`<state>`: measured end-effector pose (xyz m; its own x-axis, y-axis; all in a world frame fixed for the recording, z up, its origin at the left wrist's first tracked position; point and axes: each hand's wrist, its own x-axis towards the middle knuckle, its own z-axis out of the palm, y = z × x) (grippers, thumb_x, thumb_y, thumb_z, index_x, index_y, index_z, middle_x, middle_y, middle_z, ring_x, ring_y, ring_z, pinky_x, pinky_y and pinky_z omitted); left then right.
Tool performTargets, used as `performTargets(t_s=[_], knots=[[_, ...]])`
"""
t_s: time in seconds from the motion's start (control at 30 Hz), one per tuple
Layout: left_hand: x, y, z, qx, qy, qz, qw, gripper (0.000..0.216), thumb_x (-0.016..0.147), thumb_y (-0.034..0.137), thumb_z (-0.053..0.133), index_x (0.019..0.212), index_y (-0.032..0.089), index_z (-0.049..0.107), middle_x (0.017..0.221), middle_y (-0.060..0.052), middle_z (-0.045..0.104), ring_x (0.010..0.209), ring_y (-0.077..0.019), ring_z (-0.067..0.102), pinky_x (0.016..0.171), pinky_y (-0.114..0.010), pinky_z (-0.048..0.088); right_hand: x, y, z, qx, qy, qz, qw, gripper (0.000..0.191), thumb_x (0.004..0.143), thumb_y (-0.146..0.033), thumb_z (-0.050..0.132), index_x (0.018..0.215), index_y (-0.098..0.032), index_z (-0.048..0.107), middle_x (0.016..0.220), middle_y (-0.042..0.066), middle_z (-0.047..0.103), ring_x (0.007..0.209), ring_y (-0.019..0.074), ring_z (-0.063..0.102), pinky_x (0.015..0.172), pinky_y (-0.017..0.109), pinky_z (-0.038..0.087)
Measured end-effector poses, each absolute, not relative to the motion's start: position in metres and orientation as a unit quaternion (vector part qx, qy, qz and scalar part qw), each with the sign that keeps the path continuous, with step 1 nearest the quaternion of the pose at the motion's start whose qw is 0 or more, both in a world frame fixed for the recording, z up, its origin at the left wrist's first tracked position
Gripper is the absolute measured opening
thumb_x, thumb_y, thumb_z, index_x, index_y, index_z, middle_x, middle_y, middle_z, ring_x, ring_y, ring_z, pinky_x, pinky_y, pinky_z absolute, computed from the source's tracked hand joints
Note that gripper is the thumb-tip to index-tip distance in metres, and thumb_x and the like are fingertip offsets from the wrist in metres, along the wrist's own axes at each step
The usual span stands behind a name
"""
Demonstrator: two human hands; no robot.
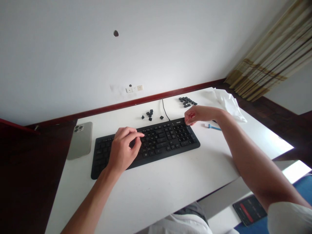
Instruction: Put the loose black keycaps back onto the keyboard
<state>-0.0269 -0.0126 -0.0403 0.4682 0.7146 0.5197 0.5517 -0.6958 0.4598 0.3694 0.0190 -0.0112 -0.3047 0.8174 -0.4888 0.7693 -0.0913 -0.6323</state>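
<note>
A black keyboard (158, 144) lies on the white table, with several keycaps off its right-hand part. My left hand (126, 143) is over its middle-left keys, index finger stretched out and thumb bent close beneath it. Nothing shows in that hand. At the keyboard's top right corner, my right hand (192, 115) has its fingers curled together; whatever they may hold is hidden. Loose black keycaps (186, 101) lie in a group behind the right hand, and a few more keycaps (149, 113) are scattered behind the keyboard's middle.
A phone (80, 141) lies left of the keyboard. A blue tool (213, 127) lies beside my right wrist, partly hidden. White plastic bags (229, 104) sit at the table's right rear. The keyboard cable (165, 110) runs toward the wall. A dark device (250, 209) lies below, at the right.
</note>
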Motion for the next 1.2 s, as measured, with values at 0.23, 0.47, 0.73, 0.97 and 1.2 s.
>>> performTargets(t_s=[0.23, 0.47, 0.73, 0.97, 1.2], knots=[[-0.025, -0.013, -0.040, 0.847, 0.371, 0.361, 0.118, 0.023, 0.095, 0.012, 0.058, 0.099, 0.023, 0.078, 0.095, -0.005, 0.068, 0.096, -0.0219, 0.061, 0.089, -0.039, 0.053, 0.368, 0.018, -0.011, -0.620, -0.646, 0.445, 0.005, 0.036, 0.075, -0.055, 0.079, 0.090, -0.024, 0.069, 0.101, 0.005, 0.077, 0.093, 0.0292, 0.077, 0.076, 0.038, 0.057], [-0.022, -0.015, -0.042, 0.848, 0.368, 0.361, 0.128, 0.023, 0.096, 0.011, 0.058, 0.100, 0.023, 0.078, 0.095, -0.005, 0.067, 0.097, -0.0219, 0.061, 0.090, -0.039, 0.052, 0.365, 0.016, -0.009, -0.631, -0.608, 0.482, 0.015, 0.071, 0.072, -0.057, 0.081, 0.135, -0.030, 0.060, 0.131, 0.010, 0.070, 0.094, 0.0286, 0.077, 0.081, 0.040, 0.061], [-0.024, -0.013, -0.043, 0.851, 0.371, 0.349, 0.128, 0.023, 0.097, 0.012, 0.057, 0.102, 0.023, 0.077, 0.097, -0.005, 0.067, 0.099, -0.0222, 0.061, 0.091, -0.039, 0.052, 0.370, 0.018, -0.012, -0.622, -0.614, 0.486, -0.016, 0.067, 0.077, -0.060, 0.077, 0.135, -0.031, 0.063, 0.127, 0.009, 0.073, 0.091, 0.0279, 0.077, 0.076, 0.040, 0.061], [-0.027, -0.010, -0.051, 0.868, 0.400, 0.275, 0.107, 0.027, 0.101, 0.023, 0.056, 0.123, 0.025, 0.071, 0.119, -0.007, 0.066, 0.116, -0.0255, 0.061, 0.106, -0.045, 0.051, 0.372, 0.019, -0.013, -0.597, -0.644, 0.477, -0.037, 0.065, 0.082, -0.062, 0.070, 0.136, -0.027, 0.059, 0.108, 0.008, 0.076, 0.093, 0.0274, 0.074, 0.077, 0.038, 0.057], [-0.030, -0.009, -0.063, 0.885, 0.416, 0.194, 0.075, 0.044, 0.105, 0.040, 0.055, 0.146, 0.026, 0.058, 0.148, -0.009, 0.057, 0.139, -0.0311, 0.052, 0.119, -0.053, 0.043, 0.366, 0.018, -0.009, -0.592, -0.686, 0.419, -0.053, 0.061, 0.082, -0.061, 0.066, 0.130, -0.023, 0.060, 0.097, 0.008, 0.074, 0.092, 0.0288, 0.069, 0.077, 0.039, 0.051]])
